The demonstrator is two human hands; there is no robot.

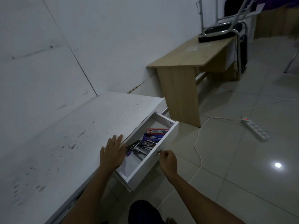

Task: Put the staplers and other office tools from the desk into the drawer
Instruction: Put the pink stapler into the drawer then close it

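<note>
The white drawer (163, 139) stands pulled out from the white desk (72, 135). Inside lie a red stapler (157, 131), blue and purple staplers (151, 137) and several metal tools (142, 151). My left hand (113, 152) rests flat on the desk's edge, fingers spread, right beside the drawer. My right hand (167, 161) is pinched on the small metal knob (159, 151) on the drawer's front. No tools show on the desk top.
A wooden bench-like table (191, 62) stands to the right behind the drawer, with an upturned chair (226, 29) on it. A white power strip (255, 128) and its cable (199, 143) lie on the tiled floor. My knee (144, 212) shows at the bottom.
</note>
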